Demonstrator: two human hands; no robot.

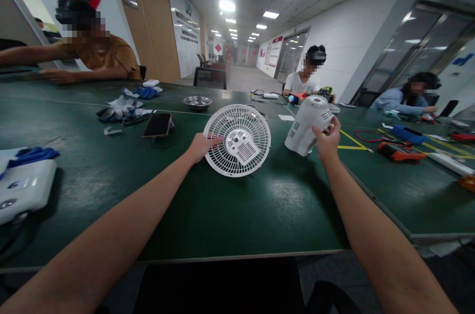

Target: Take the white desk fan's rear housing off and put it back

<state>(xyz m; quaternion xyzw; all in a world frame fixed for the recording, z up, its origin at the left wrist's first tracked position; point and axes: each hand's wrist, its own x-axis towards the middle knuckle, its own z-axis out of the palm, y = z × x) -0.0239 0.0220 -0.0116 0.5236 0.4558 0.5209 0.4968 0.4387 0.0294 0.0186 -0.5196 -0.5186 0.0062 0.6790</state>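
A round white fan grille point(243, 148) with a slotted hub is tilted up over the green table point(222, 225). My left hand point(204, 147) grips its left rim, the thumb lying across the ribs. To the right, a white plastic housing point(304, 128) with vent slots near its top leans over the table. My right hand point(328, 140) holds this housing by its right side, with the fingers partly hidden behind it. The grille and the housing are apart.
A metal bowl point(198, 102) stands behind the grille. Left are a phone point(157, 125), gloves point(120, 108) and a white device point(27, 188). An orange meter point(401, 152) and a blue case point(409, 134) lie right. Several people sit around the table.
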